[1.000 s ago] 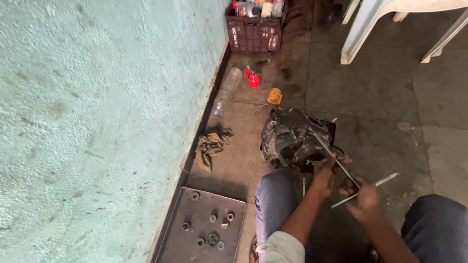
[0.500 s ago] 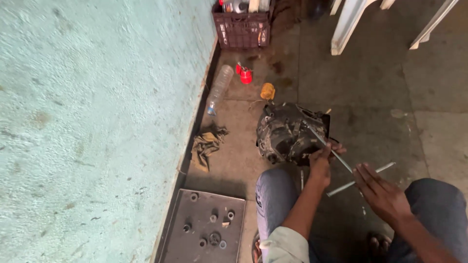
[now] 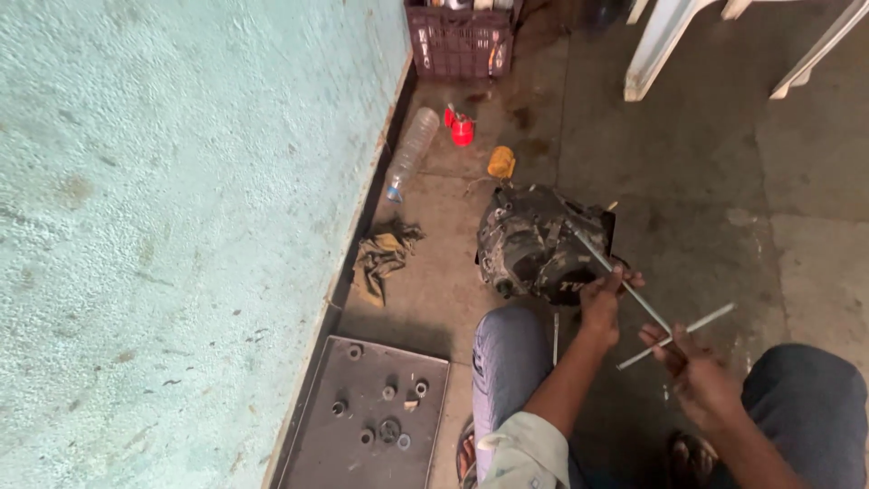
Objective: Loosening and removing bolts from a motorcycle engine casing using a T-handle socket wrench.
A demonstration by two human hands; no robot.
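A greasy dark engine block (image 3: 534,243) sits on the concrete floor in front of my knees. A long T-handle wrench (image 3: 634,294) runs from the block's top right back toward me. My left hand (image 3: 601,303) is closed around the wrench's shaft close to the block. At the end nearest me, my right hand (image 3: 692,369) grips the junction where the thin crossbar (image 3: 701,324) meets the shaft.
A turquoise wall (image 3: 181,226) fills the left. Along its base lie a metal tray (image 3: 312,453) of small parts, a dirty rag (image 3: 385,255) and a clear plastic bottle (image 3: 412,149). Farther off are a red can (image 3: 462,132), a yellow object (image 3: 501,163), a purple crate (image 3: 462,41) and white chair legs (image 3: 656,50).
Half a second ago my right hand was off the wrench with fingers spread; now it grips the handle end again. My left hand stayed on the shaft.
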